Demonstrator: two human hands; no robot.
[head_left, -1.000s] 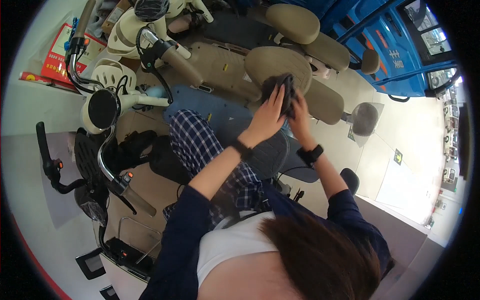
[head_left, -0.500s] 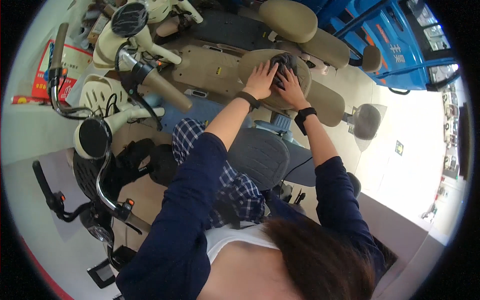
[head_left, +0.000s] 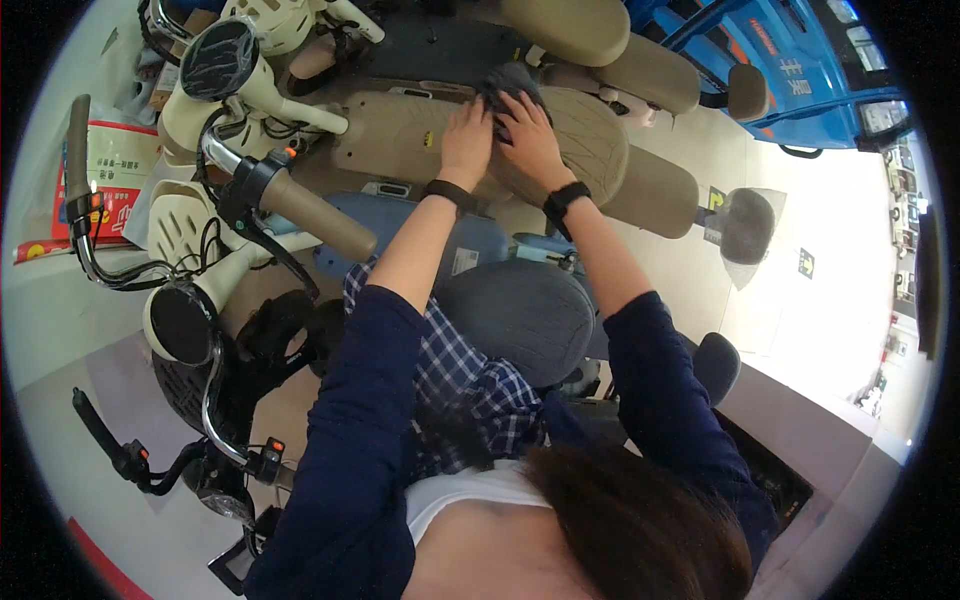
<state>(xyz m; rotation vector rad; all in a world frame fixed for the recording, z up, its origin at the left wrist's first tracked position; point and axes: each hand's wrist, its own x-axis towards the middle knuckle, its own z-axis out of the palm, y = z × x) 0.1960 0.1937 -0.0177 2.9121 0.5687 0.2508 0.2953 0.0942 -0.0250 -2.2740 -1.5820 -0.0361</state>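
A bunched dark grey cloth (head_left: 512, 80) lies over the front end of a beige scooter seat (head_left: 590, 140). My left hand (head_left: 468, 145) is on the left side of the cloth, its fingers curving over the seat's front edge. Beside it, my right hand (head_left: 532, 145) presses on the cloth with its fingers bent over it. Both hands keep the cloth against the seat; my fingertips are partly hidden in its folds. Below my forearms is a dark grey seat (head_left: 525, 320) of a nearer scooter.
Cream scooter fronts with handlebars (head_left: 300, 205) crowd the left side. A beige footboard (head_left: 385, 135) and a blue one (head_left: 440, 245) extend left of the seats. Another beige seat (head_left: 570, 28) stands beyond. At the far right is a blue vehicle (head_left: 780, 80).
Both hands have slid left with the cloth, from the middle of the beige seat to its front end. The view has shifted slightly.
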